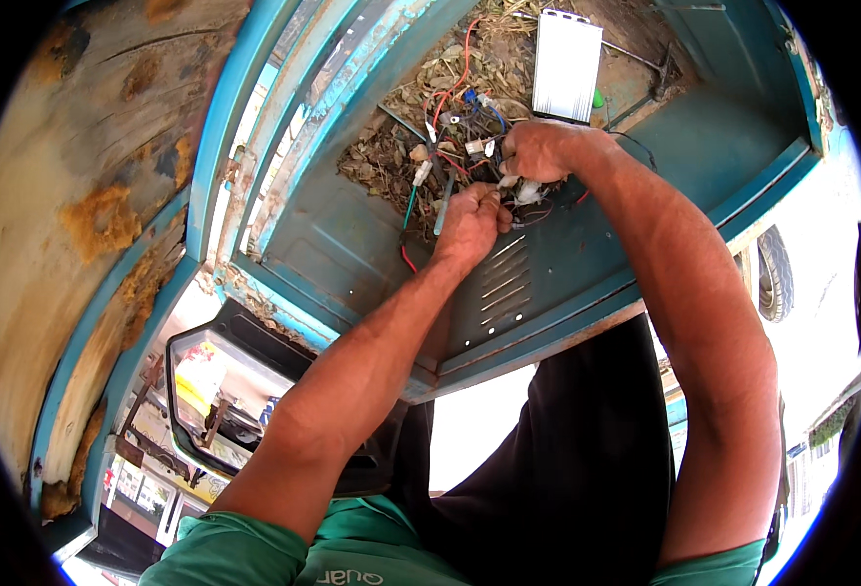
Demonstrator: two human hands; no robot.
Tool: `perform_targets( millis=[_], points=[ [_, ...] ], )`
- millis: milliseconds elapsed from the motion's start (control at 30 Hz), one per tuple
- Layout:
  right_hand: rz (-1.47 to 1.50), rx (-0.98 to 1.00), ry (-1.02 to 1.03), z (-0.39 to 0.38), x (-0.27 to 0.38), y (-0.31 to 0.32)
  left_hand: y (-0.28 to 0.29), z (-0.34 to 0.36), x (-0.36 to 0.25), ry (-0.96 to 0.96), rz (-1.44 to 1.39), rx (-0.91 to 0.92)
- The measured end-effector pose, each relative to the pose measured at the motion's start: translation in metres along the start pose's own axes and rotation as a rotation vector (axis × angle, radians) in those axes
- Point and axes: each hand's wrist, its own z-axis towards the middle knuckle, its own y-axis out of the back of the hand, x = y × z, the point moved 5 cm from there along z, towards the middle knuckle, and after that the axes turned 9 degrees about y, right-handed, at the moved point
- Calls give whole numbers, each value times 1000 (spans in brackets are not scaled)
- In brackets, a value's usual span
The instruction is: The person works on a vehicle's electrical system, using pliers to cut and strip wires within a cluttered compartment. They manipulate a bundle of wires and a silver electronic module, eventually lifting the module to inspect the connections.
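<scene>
Inside a blue-green metal compartment (323, 244), both my hands work close together at a tangle of thin wires. My left hand (471, 227) is closed in a pinch on wires at the tangle's near side. Just beyond it and to the right, my right hand (543, 151) has its fingers pressed together among the wires; what they grip is mostly hidden. A white wire connector (422, 174) on green and red wires lies left of my hands. Another pale connector (474, 146) sits beside my right fingers, and a blue connector (470, 96) lies farther back. Clear-white plastic (528, 192) shows below my right hand.
A silver finned metal box (567, 63) stands behind my right hand. Dry leaves (391, 156) cover part of the compartment floor. A hammer-like tool (663, 73) lies at the back right. The raised rusty panel (108, 195) fills the left side; a black-framed lid (225, 391) is below it.
</scene>
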Motion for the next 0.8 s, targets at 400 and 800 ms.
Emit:
perform_targets(
  millis=[400, 800],
  points=[
    [-56, -1038, 31, -208, 54, 0, 7, -9, -2, 32, 327, -8],
    [-424, -1332, 60, -236, 57, -41, 6, -66, -20, -118, 721, -8]
  ],
)
